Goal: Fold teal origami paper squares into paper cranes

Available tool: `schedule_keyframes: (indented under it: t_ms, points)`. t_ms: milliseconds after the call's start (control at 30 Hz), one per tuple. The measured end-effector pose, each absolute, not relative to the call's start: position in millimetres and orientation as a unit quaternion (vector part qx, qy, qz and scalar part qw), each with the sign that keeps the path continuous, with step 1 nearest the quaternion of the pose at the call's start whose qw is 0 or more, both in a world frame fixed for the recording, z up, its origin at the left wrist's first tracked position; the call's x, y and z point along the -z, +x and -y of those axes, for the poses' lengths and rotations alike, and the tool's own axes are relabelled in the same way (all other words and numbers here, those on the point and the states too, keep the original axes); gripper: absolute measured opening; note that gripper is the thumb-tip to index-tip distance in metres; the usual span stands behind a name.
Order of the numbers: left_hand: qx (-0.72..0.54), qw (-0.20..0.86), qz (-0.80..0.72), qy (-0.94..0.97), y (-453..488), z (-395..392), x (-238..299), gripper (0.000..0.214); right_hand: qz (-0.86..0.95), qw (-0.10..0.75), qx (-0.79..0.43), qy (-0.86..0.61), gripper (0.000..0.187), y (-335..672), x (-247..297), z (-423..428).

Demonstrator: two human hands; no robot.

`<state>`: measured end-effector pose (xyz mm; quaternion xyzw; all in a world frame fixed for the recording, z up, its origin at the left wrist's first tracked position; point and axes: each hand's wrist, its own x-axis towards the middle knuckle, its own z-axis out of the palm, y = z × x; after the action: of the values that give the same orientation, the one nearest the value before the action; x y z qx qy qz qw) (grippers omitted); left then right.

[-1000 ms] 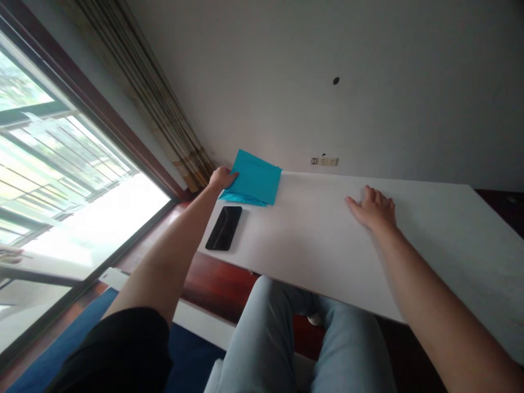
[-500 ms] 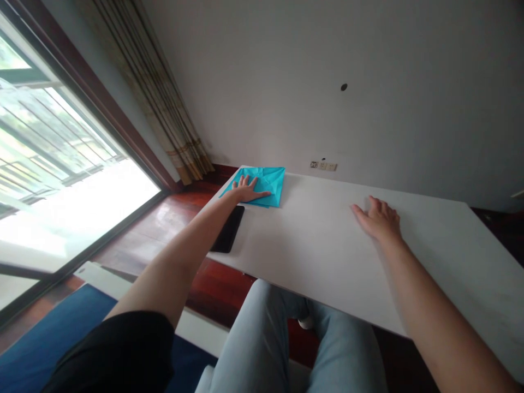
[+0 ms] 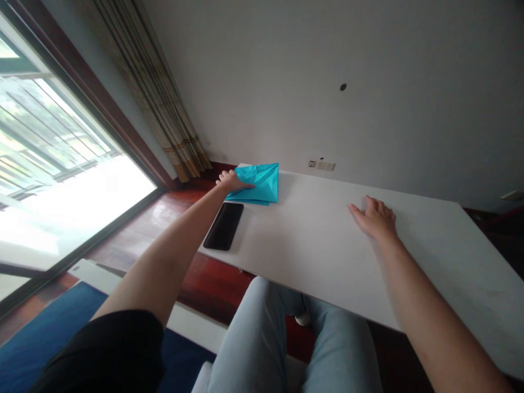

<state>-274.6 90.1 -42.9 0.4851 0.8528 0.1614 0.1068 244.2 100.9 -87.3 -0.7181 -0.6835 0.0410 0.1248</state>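
At the far left corner of the white table (image 3: pixel 311 240) lies a folded, creased turquoise sheet (image 3: pixel 264 183); I cannot tell if it is paper or thin plastic. My left hand (image 3: pixel 232 181) is closed on its left side, thumb on top and fingers at the outer edge, where part of the sheet is hidden. A black phone-like slab (image 3: pixel 224 226) lies flat just nearer than the sheet, below my left wrist. My right hand (image 3: pixel 375 215) rests on the tabletop farther right, thumb spread from the loosely bent fingers, holding nothing.
Behind the table stands a grey wall with sockets (image 3: pixel 321 165). A patterned curtain (image 3: pixel 184 147) and a bright window (image 3: pixel 53 136) are on the left. A blue-cushioned bench (image 3: pixel 53 316) is at the lower left, and my legs (image 3: pixel 262 338) reach under the table.
My left hand has slid left from lying spread on the turquoise sheet to gripping its left edge. The sheet has shifted slightly, and the black slab is more exposed. My right hand stays put.
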Motion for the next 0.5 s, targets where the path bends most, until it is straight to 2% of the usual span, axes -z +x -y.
schedule_keyframes:
  t_ms: [267,500]
  points:
    - [-0.231,0.134,-0.855,0.445,-293.2,-86.7,37.4,0.122,0.681,0.121,-0.041,-0.721,0.096,243.5,85.4,-100.1]
    - [-0.323,0.156,-0.836,0.416,-297.1,-80.9,34.4,0.064,0.674,0.117,-0.048,-0.727,0.097,241.5,83.4,-99.1]
